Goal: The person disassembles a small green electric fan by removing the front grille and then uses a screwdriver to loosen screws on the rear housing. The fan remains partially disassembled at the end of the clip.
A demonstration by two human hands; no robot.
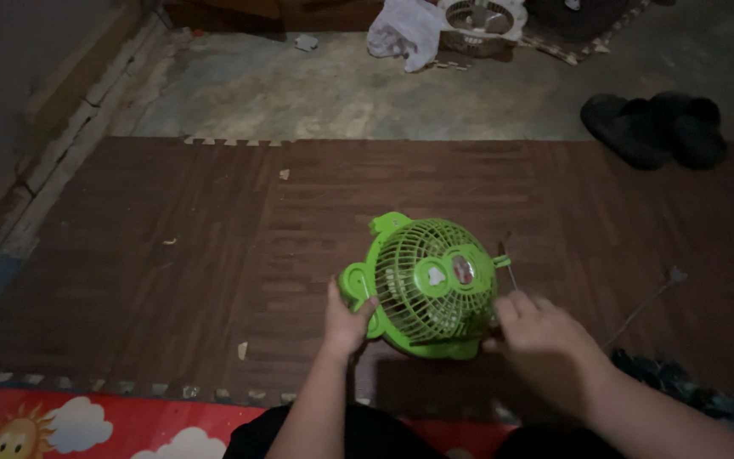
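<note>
Gripping the left edge of a small round bright-green plastic fan (431,286) with a grille front, the left hand (346,320) has its fingers curled shut around the fan's rim. The right hand (537,327) rests at the fan's lower right edge, fingers bent and touching the housing; whether it truly clamps the fan cannot be told in the dim light. A thin metal tool, seemingly a screwdriver (510,270), pokes up just above the right hand beside the fan's right side. The fan sits tilted, grille facing up, low over a dark brown wood-patterned foam floor mat (172,255) made of interlocking tiles. Near the person's knees lies a red play mat with sun and cloud pictures (87,425). Well apart, at the far right, a pair of black slippers (654,127) lies on bare concrete floor (341,93), and a white cloth (405,30) sits beside a pale round fan grille (482,24) at the top.
</note>
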